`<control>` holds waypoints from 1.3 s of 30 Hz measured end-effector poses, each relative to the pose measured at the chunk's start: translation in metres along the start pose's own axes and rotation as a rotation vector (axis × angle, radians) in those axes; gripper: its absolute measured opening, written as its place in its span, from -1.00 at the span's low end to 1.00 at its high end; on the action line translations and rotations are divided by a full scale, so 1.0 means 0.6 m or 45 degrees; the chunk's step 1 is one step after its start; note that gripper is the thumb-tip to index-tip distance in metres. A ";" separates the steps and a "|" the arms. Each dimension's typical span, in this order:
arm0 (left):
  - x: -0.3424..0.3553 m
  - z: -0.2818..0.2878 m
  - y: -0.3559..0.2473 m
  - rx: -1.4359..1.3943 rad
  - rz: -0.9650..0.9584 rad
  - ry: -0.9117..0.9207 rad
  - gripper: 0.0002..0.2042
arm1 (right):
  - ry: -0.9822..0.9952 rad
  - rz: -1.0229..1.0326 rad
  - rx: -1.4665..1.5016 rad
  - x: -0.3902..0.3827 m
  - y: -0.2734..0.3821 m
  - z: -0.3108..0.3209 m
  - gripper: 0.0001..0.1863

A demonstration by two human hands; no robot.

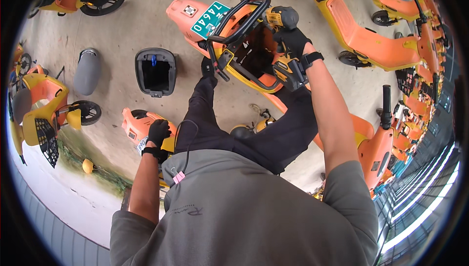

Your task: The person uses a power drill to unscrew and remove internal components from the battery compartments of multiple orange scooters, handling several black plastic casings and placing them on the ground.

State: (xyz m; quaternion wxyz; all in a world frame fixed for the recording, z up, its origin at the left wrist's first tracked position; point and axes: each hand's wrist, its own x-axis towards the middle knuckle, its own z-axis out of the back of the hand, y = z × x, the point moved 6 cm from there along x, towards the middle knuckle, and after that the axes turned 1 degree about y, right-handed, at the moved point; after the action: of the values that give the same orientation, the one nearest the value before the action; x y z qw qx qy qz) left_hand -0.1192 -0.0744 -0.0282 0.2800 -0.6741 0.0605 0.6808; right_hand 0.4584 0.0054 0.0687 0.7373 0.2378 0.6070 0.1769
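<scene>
My right hand (293,43), in a black glove, is closed around the grip of a yellow-and-black cordless drill (282,18). The drill is held over the right side of an orange-and-yellow scooter (183,19), whose open body cavity (259,51) shows dark parts inside. A black tubular rail (239,24) crosses the scooter beside a green plate (209,20). My left hand (159,131), also gloved, is lowered at my left side with its fingers curled; what they hold, if anything, is hidden. An orange scooter part (139,123) lies just beyond that hand.
On the floor to the left are a black storage bin (171,68) with a blue item inside and a grey seat (88,73). More scooters stand around: one at left (49,100), one at upper right (351,29), and a dense row along the right.
</scene>
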 end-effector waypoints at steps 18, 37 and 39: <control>0.016 -0.061 0.050 -0.225 0.120 -0.061 -0.76 | 0.032 -0.157 -0.135 0.025 0.032 0.005 -0.87; 0.030 -0.063 -0.076 0.378 -0.235 -0.056 -0.78 | -0.030 -0.137 -0.041 0.014 0.016 0.011 -0.82; 0.011 -0.090 -0.137 0.541 -0.461 -0.073 -0.77 | -0.035 -0.120 0.008 0.015 0.000 0.016 -0.81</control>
State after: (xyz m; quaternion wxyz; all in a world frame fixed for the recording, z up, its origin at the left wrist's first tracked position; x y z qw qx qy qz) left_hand -0.0328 -0.0287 -0.0147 0.5337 -0.5805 0.0724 0.6107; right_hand 0.4695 0.0093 0.0627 0.7524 0.2137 0.6078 0.1369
